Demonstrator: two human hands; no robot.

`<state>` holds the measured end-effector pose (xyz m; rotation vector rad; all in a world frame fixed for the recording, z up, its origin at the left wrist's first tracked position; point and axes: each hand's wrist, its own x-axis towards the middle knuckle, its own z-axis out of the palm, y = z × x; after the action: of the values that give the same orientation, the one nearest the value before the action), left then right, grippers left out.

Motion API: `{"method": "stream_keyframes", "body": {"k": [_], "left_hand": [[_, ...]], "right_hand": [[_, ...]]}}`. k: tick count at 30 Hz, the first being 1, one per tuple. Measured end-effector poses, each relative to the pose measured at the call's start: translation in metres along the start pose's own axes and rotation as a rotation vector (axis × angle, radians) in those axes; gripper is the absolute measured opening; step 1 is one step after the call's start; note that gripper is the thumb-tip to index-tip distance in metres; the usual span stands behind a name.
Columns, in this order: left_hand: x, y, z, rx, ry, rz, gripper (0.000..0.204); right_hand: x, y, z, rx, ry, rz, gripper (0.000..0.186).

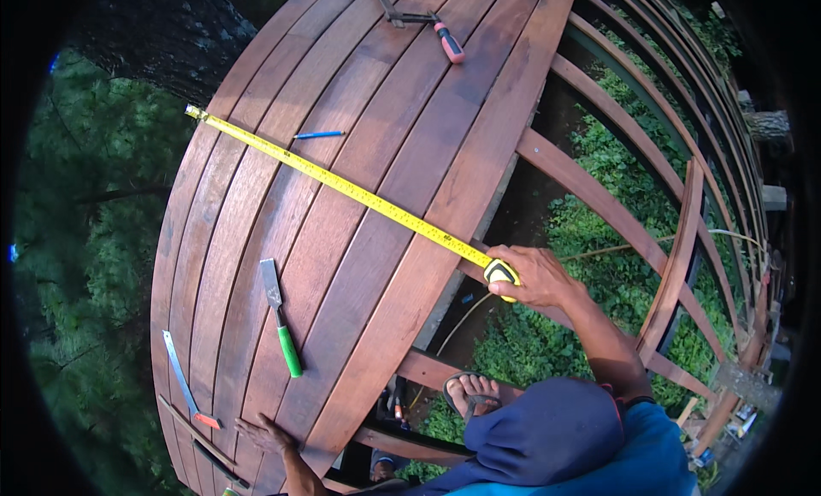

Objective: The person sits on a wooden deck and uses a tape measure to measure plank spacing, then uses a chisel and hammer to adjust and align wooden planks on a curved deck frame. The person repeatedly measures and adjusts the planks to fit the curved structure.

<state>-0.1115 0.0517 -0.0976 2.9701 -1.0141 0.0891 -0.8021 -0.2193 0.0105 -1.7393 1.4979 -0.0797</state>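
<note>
The right hand (540, 278) grips a yellow-and-black case (502, 276). A long yellow tape (342, 186) comes out of it, across the wooden boards (342, 256). The left hand (267, 434) lies flat on them.

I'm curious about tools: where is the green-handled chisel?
In the head view, left of centre: the chisel lies between the tape measure and left hand.

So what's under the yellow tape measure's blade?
Mostly reddish-brown deck boards, visible along both sides; near the right hand, the yellow blade passes beyond their edge. Whatever lies directly beneath is covered.
</note>
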Motion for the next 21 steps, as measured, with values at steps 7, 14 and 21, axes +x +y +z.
{"method": "stream_keyframes", "body": {"k": [7,14,21], "left_hand": [[0.023,0.045,-0.05,0.158,-0.165,-0.133,0.079],[0.138,0.088,-0.182,-0.066,-0.816,0.296,0.072],[0.229,0.177,-0.438,-0.304,-0.47,0.474,0.075]], "right_hand": [[0.062,-0.039,0.006,0.453,0.082,-0.285,0.075],[0.159,-0.046,-0.011,0.518,0.154,-0.142,0.075],[0.166,-0.039,-0.008,0.47,0.234,-0.201,0.07]]}}
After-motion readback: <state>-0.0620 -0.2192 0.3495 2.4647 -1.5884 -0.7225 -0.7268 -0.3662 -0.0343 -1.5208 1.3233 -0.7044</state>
